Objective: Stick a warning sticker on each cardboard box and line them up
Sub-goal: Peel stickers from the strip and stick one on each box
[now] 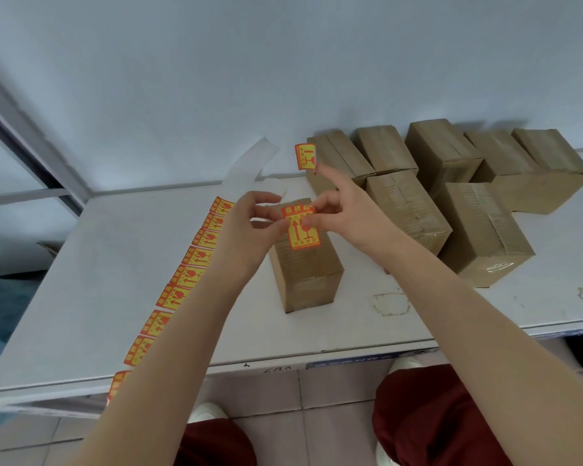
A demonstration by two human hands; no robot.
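A small cardboard box (308, 280) stands on the white table (122, 264) in front of me. Both hands hold a red and yellow warning sticker (301, 232) over its top. My left hand (253, 223) pinches the sticker's left edge. My right hand (343, 213) pinches its upper right corner, index finger raised. A second sticker (305, 157) hangs from that raised fingertip, in front of the far boxes. A strip of stickers (186, 274) on backing paper runs along the table at the left, partly under my left forearm.
Several plain cardboard boxes (481, 230) are grouped at the back right against the white wall. The peeled white backing strip (249, 166) curls up at the wall. Stains (390, 304) mark the table at right. My knees and shoes show below the table edge.
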